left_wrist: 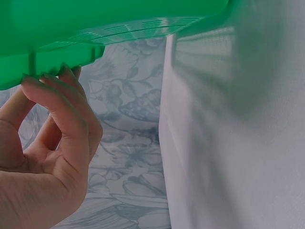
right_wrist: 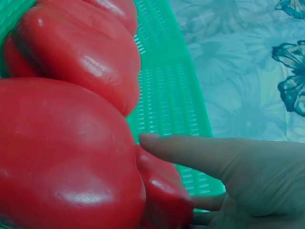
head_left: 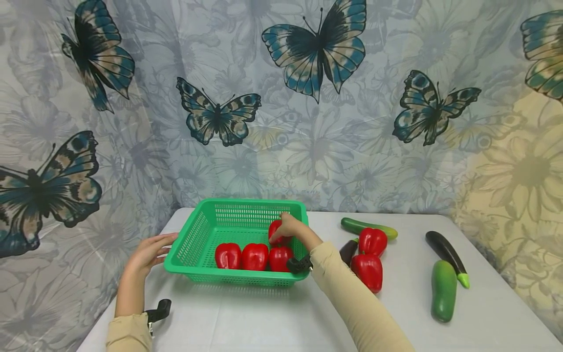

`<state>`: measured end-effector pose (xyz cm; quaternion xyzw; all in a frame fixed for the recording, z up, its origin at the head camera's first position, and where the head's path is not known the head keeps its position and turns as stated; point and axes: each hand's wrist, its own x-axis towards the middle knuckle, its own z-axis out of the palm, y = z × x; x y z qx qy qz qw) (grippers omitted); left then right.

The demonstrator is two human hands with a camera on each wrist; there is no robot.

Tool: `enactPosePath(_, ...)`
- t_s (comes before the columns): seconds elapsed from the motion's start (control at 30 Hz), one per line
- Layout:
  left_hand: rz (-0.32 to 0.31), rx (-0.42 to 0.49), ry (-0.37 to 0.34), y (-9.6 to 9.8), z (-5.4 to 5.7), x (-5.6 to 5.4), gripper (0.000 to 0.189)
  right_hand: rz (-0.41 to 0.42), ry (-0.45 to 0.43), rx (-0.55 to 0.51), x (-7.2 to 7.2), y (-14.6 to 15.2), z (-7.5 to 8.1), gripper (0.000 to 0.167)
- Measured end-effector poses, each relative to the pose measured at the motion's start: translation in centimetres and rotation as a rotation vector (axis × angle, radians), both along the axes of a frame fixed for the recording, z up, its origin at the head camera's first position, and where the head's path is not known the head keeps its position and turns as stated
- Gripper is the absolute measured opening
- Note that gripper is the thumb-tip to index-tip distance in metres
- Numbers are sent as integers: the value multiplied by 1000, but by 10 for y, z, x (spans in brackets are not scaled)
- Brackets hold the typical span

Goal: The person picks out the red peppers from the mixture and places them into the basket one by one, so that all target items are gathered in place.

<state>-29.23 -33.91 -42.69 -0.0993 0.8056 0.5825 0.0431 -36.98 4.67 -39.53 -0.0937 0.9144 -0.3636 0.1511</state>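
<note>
In the head view, a green plastic basket (head_left: 239,275) with perforated walls sits on the table. My right hand (head_left: 291,228) reaches into its right side and grips a red bell pepper (head_left: 274,231), with the thumb on the near side in the right wrist view. Three more red bell peppers line the basket's front, among them the left one (head_left: 228,255) and the middle one (head_left: 255,256). My left hand (head_left: 150,252) is at the basket's left edge. Its relaxed fingers touch the rim (left_wrist: 66,62) from outside in the left wrist view.
Right of the basket, two red bell peppers (head_left: 367,272) lie beside a partly hidden eggplant (head_left: 348,251) and a long green cucumber (head_left: 360,227). Farther right are another dark eggplant (head_left: 444,249) and a thick green vegetable (head_left: 444,292). Butterfly-print cloth (head_left: 308,161) hangs behind the table.
</note>
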Motion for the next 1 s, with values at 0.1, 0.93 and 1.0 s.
enactPosePath(0.1,1,-4,-1,1,0,-1,70,-4,-1,-29,2,1,2,89)
enactPosePath(0.93,-20,-9,-3,-1,0,1,72,23,148,-136,27,32,23,87)
enactPosePath(1.0,-15,-15,-6,-1,0,0,74,20,153,-133,29,38,24,87)
